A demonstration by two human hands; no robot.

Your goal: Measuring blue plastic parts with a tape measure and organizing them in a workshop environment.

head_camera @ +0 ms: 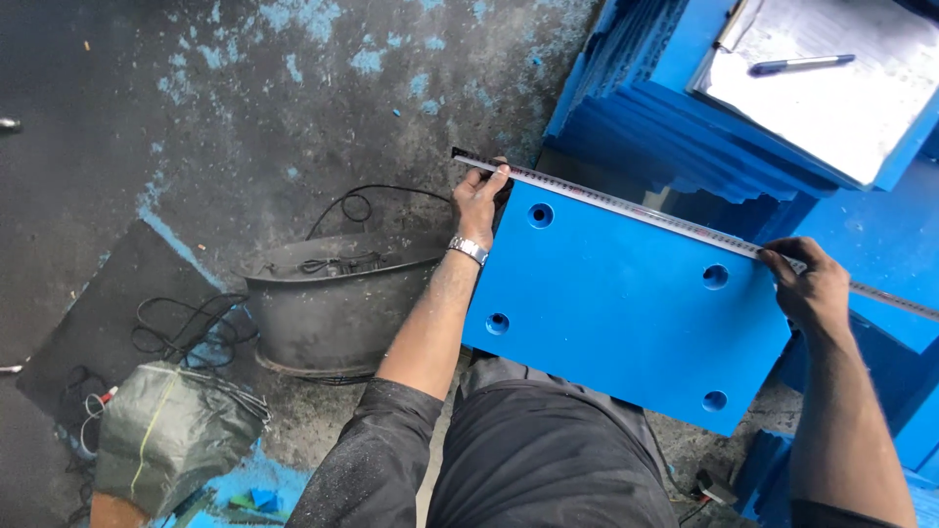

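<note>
A blue rectangular panel (616, 303) with a round hole near each corner rests on my lap. A metal tape measure (646, 213) lies stretched along its far edge. My left hand (479, 200), with a metal wristwatch on the wrist, pinches the tape's end at the panel's far left corner. My right hand (807, 284) presses the tape down at the panel's far right corner, and the tape runs on past it to the right.
A stack of blue panels (675, 117) stands behind, with a clipboard of paper (831, 78) and a pen (797, 65) on top. To the left a dark round metal tub (333, 303) holds black cables. A grey-green sack (166, 435) lies on the stained concrete floor.
</note>
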